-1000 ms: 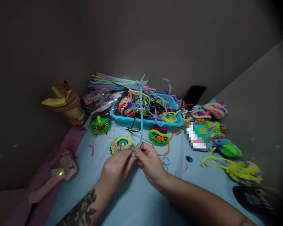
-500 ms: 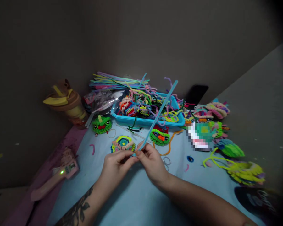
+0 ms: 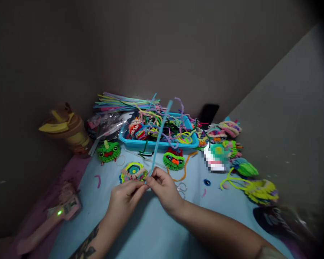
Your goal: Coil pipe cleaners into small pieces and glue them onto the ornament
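Observation:
A light-blue pipe cleaner point(image 3: 160, 138) rises from my fingertips, its free end pointing up and away over the blue basket. My left hand point(image 3: 125, 196) pinches its lower end between thumb and finger. Right beside it, my right hand point(image 3: 163, 189) grips the same stem, thumb pressed against the fingers; the exact bend between them is hidden. Just beyond my hands lies a round multicoloured pipe-cleaner piece point(image 3: 133, 171). A green face with an orange mouth point(image 3: 174, 160) sits past my right hand. Partly behind that hand are small scissors point(image 3: 182, 187).
A blue basket point(image 3: 159, 144) full of tangled pipe cleaners stands at the back, with a bundle of straight ones point(image 3: 124, 101) behind. A cup point(image 3: 70, 131) and pink glue gun point(image 3: 66, 208) are left. Fuzzy pieces point(image 3: 260, 191) and a phone point(image 3: 209, 113) lie right.
The pipe cleaner has swung to a more upright angle, its tip moving left. Both hands stay pinched together on it. The whole view has shifted slightly.

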A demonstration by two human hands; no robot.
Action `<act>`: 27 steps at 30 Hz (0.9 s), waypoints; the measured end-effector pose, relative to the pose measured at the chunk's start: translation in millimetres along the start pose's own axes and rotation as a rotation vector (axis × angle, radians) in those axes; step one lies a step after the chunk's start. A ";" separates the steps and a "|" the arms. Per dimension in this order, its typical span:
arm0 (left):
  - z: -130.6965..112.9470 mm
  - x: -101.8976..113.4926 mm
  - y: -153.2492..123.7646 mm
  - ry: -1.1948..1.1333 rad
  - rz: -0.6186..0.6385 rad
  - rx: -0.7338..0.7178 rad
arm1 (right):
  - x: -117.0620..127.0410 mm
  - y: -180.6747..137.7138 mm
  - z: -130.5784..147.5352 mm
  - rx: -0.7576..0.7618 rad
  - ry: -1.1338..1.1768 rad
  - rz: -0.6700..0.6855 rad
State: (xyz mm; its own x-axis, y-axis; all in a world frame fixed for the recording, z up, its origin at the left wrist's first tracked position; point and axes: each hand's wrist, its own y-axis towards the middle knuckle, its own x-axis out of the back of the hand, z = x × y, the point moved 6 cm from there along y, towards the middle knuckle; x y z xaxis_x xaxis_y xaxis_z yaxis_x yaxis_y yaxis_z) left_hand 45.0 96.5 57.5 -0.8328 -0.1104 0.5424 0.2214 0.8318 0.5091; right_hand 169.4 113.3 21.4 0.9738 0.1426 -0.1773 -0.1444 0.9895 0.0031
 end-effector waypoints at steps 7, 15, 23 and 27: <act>6.7 -5.3 1.1 -0.099 0.088 0.046 | 8.9 -7.5 14.1 0.010 -0.123 -0.024; -1.9 -32.0 -5.3 -0.449 0.350 0.295 | 25.6 -35.8 23.5 0.074 -0.240 -0.136; -16.1 -23.8 -21.6 0.007 0.131 0.066 | 30.8 -46.0 1.9 0.056 -0.275 -0.262; -22.6 -24.0 -44.1 0.202 -0.008 -0.093 | 26.2 -48.2 -15.9 0.032 -0.247 -0.291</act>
State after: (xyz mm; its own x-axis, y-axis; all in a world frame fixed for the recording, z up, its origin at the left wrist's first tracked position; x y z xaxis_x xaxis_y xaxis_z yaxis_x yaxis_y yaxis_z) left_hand 66.7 50.2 37.1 -0.7181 -0.2311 0.6565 0.2690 0.7778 0.5681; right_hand 199.0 69.0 1.0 0.9868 -0.1471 0.0676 0.1461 0.9891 0.0190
